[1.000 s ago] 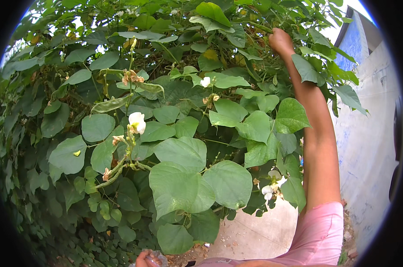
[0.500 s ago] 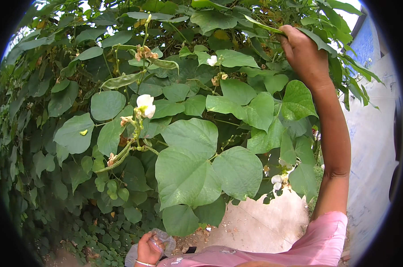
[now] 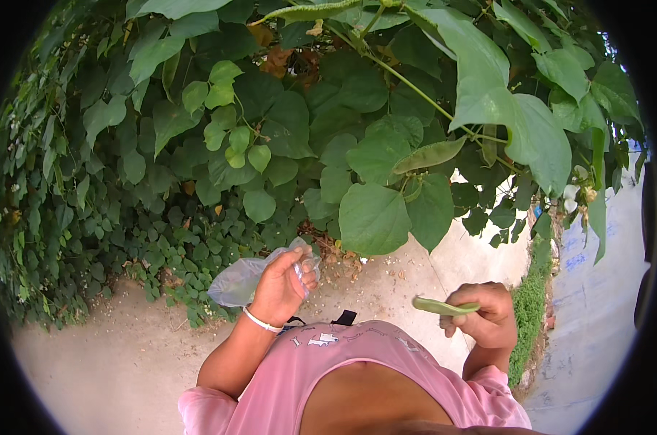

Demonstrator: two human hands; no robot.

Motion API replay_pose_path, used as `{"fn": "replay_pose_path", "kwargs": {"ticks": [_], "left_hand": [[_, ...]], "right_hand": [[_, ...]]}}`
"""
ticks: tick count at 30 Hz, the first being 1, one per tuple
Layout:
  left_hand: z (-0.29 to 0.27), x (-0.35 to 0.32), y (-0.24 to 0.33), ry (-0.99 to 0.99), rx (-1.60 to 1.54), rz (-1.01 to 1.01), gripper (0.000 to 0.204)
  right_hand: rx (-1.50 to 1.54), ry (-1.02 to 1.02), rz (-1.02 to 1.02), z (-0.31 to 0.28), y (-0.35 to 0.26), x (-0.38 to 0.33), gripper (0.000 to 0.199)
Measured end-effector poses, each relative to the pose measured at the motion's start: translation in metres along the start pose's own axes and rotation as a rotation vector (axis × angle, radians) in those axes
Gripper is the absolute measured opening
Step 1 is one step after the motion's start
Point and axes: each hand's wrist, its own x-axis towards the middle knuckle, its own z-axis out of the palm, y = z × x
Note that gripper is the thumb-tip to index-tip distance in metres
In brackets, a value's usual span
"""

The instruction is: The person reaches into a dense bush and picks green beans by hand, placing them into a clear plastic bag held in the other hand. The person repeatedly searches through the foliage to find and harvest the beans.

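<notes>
A flat green bean pod [image 3: 444, 306] is pinched between the thumb and fingers of my right hand [image 3: 488, 315], held low in front of my body. My left hand [image 3: 285, 283] is closed on a thin clear plastic bag [image 3: 240, 281], which hangs out to the left of the fingers. What the bag holds, I cannot make out. Above both hands spreads a leafy bean vine [image 3: 375, 217]. Another pod [image 3: 430, 155] hangs on it, above and apart from my right hand, and a longer pod [image 3: 310, 11] shows at the top edge.
Dense foliage [image 3: 89, 181] fills the left and far side. Pale concrete ground [image 3: 75, 362] with scattered bits lies below. To the right, a strip of low green plants [image 3: 529, 312] runs beside a whitish wall [image 3: 589, 304]. White flowers [image 3: 571, 196] hang at the vine's right end.
My right hand has come down from the upper leaves and now holds a pod low down. My left hand with the bag has risen into fuller view. The view has tilted downward.
</notes>
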Motion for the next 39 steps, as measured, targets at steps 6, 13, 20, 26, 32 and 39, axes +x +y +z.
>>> {"fn": "replay_pose_path", "kwargs": {"ticks": [6, 13, 20, 26, 32, 39], "left_hand": [[0.045, -0.034, -0.038, -0.030, 0.126, 0.057, 0.021], [0.064, -0.044, -0.102, 0.015, 0.206, 0.152, 0.024], [0.070, -0.034, -0.172, 0.000, 0.195, 0.037, 0.026], [0.063, -0.049, -0.205, 0.102, 0.189, 0.008, 0.027], [0.077, -0.046, -0.211, -0.002, 0.192, -0.084, 0.025], [0.092, -0.036, -0.226, -0.288, 0.281, -0.203, 0.047]], "right_hand": [[-0.497, -0.236, 0.117, 0.063, 0.129, 0.009, 0.022], [-0.615, -0.369, 0.092, 0.075, 0.208, 0.009, 0.028], [-0.360, -0.596, 0.151, 0.107, 0.242, -0.040, 0.030], [-0.395, -0.562, 0.085, 0.129, 0.296, -0.094, 0.046], [-0.291, -0.170, 0.203, 0.041, 0.257, -0.133, 0.045], [-0.280, 0.262, 0.258, 0.028, 0.269, -0.182, 0.048]]}}
